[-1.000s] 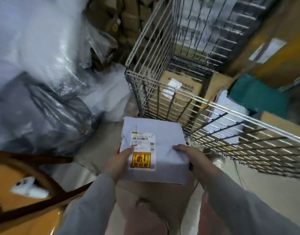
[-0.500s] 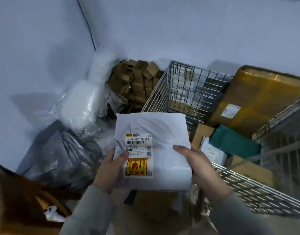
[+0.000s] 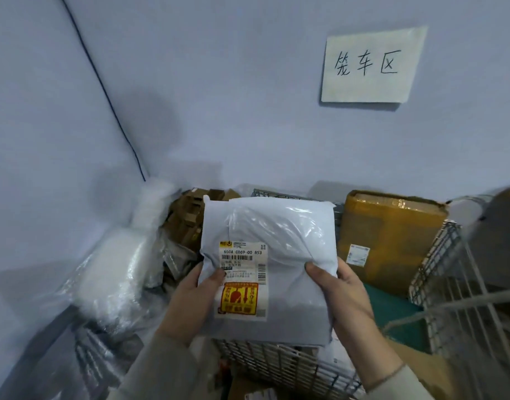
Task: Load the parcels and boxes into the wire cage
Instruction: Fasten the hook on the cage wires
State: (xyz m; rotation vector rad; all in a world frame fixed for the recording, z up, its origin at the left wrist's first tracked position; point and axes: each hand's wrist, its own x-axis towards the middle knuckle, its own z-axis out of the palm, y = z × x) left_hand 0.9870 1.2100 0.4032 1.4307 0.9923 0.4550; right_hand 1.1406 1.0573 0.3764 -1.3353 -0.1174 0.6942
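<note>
Held up in front of the chest, over the near rim of the silver wire cage (image 3: pixel 291 368): a white, pillow-shaped plastic mailer parcel (image 3: pixel 279 255) with a printed shipping label (image 3: pixel 243 280) and a red-and-yellow sticker on its lower left face. Gripped at both lower sides, left hand (image 3: pixel 190 304) with thumb pressed on the label's edge, right hand (image 3: pixel 340 295) with thumb laid across the front and fingers wrapped behind. Grey sleeves on both forearms. Inside the cage, behind and right of the parcel: a large brown cardboard box wrapped in tape (image 3: pixel 392 241) leaning against the wall, a dark green flat package (image 3: pixel 395 319) below it, more cardboard near the bottom right. Left of the cage, heaped clear plastic bags of white material (image 3: pixel 112 278) and a pile of small brown cartons (image 3: pixel 187 215). On the pale wall above, a handwritten paper sign (image 3: pixel 369 64) and a thin dark cable (image 3: pixel 103 90) running down into the corner.
</note>
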